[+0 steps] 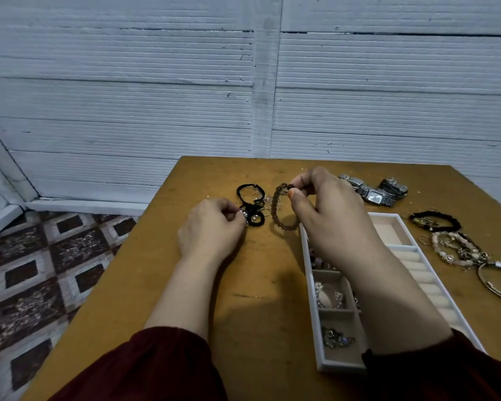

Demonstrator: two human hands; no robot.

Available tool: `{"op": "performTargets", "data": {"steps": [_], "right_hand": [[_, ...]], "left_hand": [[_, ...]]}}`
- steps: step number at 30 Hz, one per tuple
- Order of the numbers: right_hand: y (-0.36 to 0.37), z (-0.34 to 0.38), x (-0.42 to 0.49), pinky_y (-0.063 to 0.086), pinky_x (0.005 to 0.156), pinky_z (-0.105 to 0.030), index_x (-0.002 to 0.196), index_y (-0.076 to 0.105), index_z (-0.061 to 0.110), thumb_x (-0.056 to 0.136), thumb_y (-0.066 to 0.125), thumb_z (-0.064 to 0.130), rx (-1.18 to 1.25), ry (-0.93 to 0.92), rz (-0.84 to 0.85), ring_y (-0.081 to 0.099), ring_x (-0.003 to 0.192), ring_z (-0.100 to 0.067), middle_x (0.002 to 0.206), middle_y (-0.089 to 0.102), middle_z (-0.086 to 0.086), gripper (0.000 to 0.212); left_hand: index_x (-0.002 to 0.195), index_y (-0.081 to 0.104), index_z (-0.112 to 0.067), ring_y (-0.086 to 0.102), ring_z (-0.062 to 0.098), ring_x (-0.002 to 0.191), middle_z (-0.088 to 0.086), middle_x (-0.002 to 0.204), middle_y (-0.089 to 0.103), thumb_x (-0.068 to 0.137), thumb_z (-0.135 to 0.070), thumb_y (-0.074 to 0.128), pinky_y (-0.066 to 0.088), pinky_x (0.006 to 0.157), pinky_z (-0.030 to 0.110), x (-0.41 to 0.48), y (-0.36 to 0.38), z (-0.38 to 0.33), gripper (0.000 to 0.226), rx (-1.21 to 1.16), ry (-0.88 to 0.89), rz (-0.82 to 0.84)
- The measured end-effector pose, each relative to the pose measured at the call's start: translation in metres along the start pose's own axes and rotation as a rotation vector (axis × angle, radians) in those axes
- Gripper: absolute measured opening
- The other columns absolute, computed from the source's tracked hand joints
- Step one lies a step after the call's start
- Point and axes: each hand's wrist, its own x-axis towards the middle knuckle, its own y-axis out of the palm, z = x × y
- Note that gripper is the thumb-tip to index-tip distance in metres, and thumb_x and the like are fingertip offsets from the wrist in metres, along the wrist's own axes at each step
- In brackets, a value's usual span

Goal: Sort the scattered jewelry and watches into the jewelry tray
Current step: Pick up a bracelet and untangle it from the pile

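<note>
My right hand [327,209] pinches the brown bead bracelet [281,208] by its top (left hand [214,227] nipping the black cord bracelets [250,206]), and its dangling loop could snag the tray [308,273] rim

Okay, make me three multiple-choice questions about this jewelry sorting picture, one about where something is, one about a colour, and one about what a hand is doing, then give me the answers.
1. Where do the silver watches lie?
A. on the table beyond the tray
B. inside the tray
C. on the floor

2. What colour is the jewelry tray frame?
A. black
B. white
C. red

3. What is the right hand doing?
A. resting flat on the table
B. pinching a brown beaded bracelet
C. holding a watch

Answers: 1 A, they sit at the table's far edge past the tray. 2 B, its rim is white. 3 B, thumb and fingers grip the bracelet's top.
</note>
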Motion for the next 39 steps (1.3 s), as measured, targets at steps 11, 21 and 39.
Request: {"op": "performTargets", "data": {"steps": [11, 21, 39], "right_hand": [[-0.001, -0.001, -0.001, 0.044, 0.085, -0.041, 0.091, 0.049, 0.031, 0.094, 0.050, 0.029, 0.033, 0.017, 0.006, 0.047, 0.076, -0.017, 0.093, 0.060, 0.011, 0.004], [-0.017, 0.005, -0.012, 0.049, 0.081, -0.051, 0.092, 0.051, 0.031, 0.095, 0.050, 0.028, 0.157, 0.039, -0.001, 0.053, 0.088, -0.020, 0.087, 0.053, 0.020, 0.005], [-0.096, -0.001, -0.086, 0.038, 0.067, -0.008, 0.092, 0.057, 0.026, 0.094, 0.054, 0.022, 0.330, 0.080, -0.100, 0.053, 0.085, 0.004, 0.090, 0.058, 0.016, 0.005]], "left_hand": [[0.085, 0.067, -0.033, 0.059, 0.014, 0.086, -0.015, 0.083, 0.064, 0.086, -0.035, 0.063, 0.042, 0.065, 0.027, 0.000, 0.004, 0.008, 0.004, -0.013, 0.073, -0.039], [0.076, 0.065, -0.028, 0.059, 0.013, 0.072, -0.011, 0.073, 0.062, 0.086, -0.029, 0.067, 0.045, 0.061, 0.027, -0.006, 0.004, 0.009, 0.011, -0.308, 0.088, -0.046], [0.077, 0.066, -0.026, 0.060, 0.013, 0.065, -0.008, 0.075, 0.067, 0.086, -0.023, 0.068, 0.057, 0.065, 0.046, -0.105, -0.006, -0.034, 0.010, -0.607, 0.088, -0.082]]}}
